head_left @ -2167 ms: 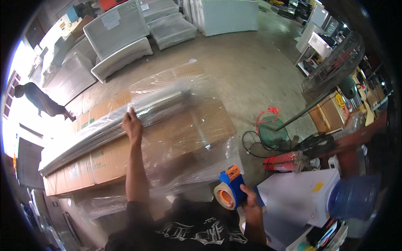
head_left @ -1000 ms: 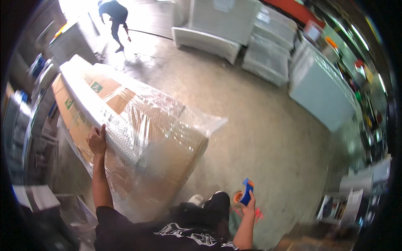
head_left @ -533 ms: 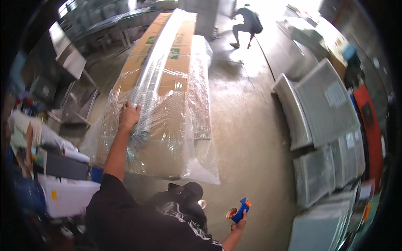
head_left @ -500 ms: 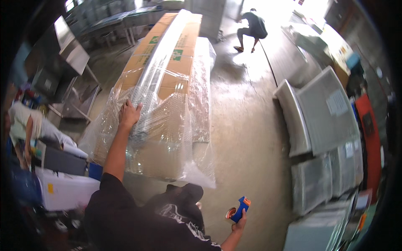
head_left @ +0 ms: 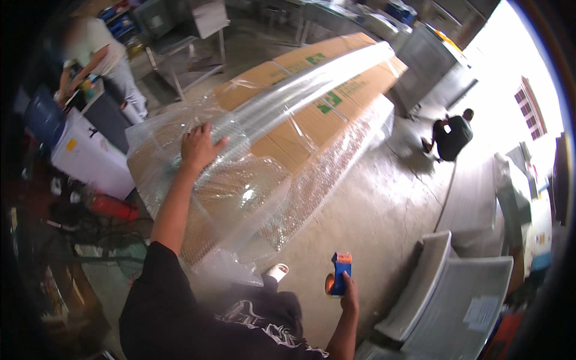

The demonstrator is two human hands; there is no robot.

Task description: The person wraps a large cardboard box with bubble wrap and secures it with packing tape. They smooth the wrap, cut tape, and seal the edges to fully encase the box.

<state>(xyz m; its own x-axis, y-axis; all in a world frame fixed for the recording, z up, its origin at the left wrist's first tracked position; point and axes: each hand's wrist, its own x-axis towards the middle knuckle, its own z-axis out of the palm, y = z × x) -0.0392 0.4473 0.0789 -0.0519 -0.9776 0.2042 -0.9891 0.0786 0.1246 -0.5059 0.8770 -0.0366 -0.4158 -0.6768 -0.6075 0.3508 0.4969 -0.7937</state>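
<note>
We've got the left hand (head_left: 201,150) palm down, fingers apart with the thumb well out, resting on bubble wrap (head_left: 240,192); nothing gripped there. Right hand (head_left: 349,294): fingers clamped round a blue tape dispenser (head_left: 342,275), held out over the floor (head_left: 360,216), clear of the wrap. We can't see every right fingertip.

The bubble wrap covers the near end of a long brown carton (head_left: 276,147), ragged edge hanging toward our white shoe (head_left: 277,272). A shiny clear plastic roll (head_left: 312,81) runs lengthwise along the carton top, near end by the left hand; 2 green marks show, 1 on each side. A bubble-wrapped slab (head_left: 336,174) juts out beyond the carton's right edge.

Open room: a strip of floor between that slab and 2 wrapped panels (head_left: 456,300) at lower right. 1 person (head_left: 453,137) crouches up that strip; left side is tighter, white cabinet (head_left: 93,156) near the carton's near end.
</note>
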